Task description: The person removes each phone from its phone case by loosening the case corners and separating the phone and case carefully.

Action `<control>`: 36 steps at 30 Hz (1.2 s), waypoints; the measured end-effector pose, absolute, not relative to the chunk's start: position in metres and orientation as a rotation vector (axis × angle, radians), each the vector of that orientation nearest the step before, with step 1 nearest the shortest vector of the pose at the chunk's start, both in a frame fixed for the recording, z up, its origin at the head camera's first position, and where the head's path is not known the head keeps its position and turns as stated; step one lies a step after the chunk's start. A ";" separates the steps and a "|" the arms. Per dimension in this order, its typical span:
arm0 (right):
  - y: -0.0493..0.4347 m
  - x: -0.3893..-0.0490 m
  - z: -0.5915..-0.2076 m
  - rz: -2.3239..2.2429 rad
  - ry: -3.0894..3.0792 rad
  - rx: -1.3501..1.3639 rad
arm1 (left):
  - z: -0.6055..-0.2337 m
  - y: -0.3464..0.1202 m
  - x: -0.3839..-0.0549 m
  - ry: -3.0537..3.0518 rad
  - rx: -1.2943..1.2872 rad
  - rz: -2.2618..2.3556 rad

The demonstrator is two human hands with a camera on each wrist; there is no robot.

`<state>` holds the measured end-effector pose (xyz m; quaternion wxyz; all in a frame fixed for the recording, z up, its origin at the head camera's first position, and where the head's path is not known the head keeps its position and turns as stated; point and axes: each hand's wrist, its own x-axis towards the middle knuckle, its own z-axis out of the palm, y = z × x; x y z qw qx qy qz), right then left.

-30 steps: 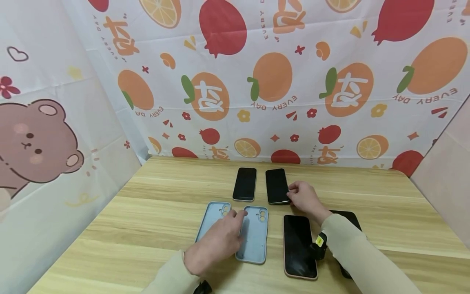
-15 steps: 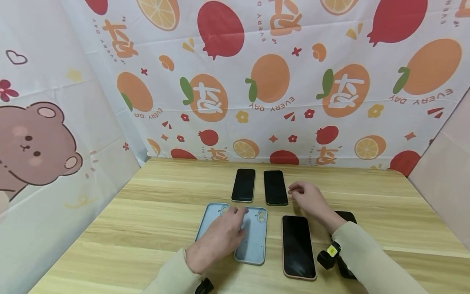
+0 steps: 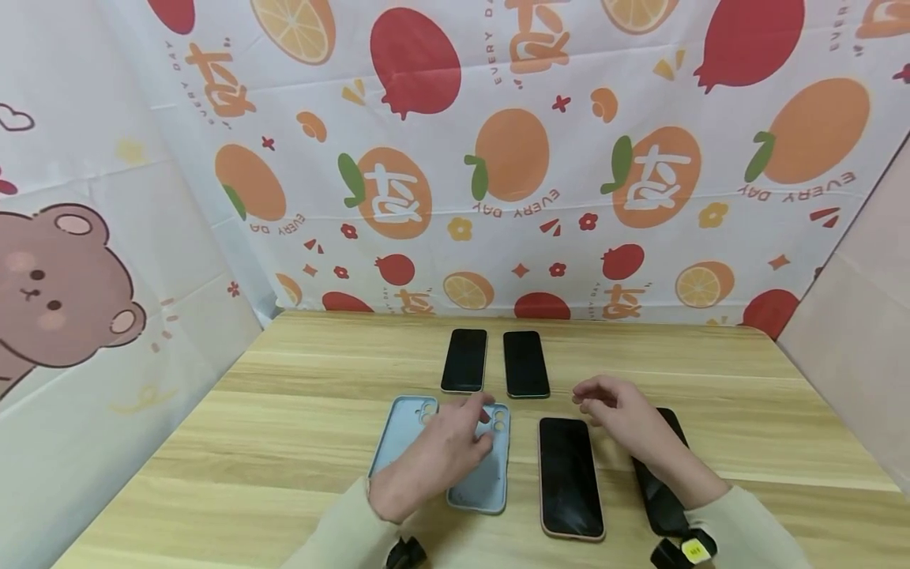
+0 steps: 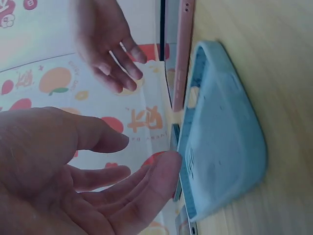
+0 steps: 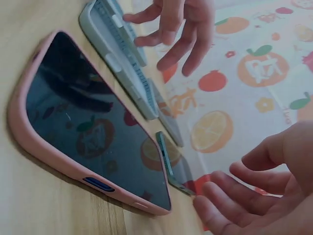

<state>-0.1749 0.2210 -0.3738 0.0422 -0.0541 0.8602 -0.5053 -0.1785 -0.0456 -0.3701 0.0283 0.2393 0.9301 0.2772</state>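
While the left hand [image 3: 444,454] was stretched above the two blue cases, its fingers were loosely bent and grasped nothing; whether a fingertip touched the right case [image 3: 483,488] I could not tell. This right case lay directly below the hand, its long axis running away from the person, with the camera hole at the far end, where the fingers reached. The left case [image 3: 393,435] lay beside it, partly hidden by the same hand. The relation which seemed to me most important was this one — the left hand was clearly the nearer to both cases, and its fingertips pointed toward the near end of the left rear phone [image 3: 465,361]. The right hand [image 3: 622,419] also held nothing, its fingers relaxed and a little curled, near the far end of the pink phone [image 3: 571,478]. From these fingers the right rear phone [image 3: 526,363] lay ahead and to the left, apart from them, its long axis also leading away from the person. The black phone [image 3: 659,504] lay to the right of the pink phone — partly under the right forearm in the head view.
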 end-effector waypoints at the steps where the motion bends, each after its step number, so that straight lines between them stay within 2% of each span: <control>1: 0.223 -0.172 -0.374 -1.553 2.618 -0.172 | -0.369 -0.044 -0.179 2.844 0.734 0.885; 9: 0.231 -0.151 -0.375 -1.527 2.557 -0.235 | -0.365 -0.024 -0.177 2.670 0.688 1.024; 19: 0.229 -0.137 -0.381 -1.398 2.506 -0.140 | -0.367 0.002 -0.177 2.559 0.587 0.971; 36: 0.224 -0.139 -0.390 -1.426 2.338 -0.016 | -0.377 0.004 -0.173 2.188 0.376 1.283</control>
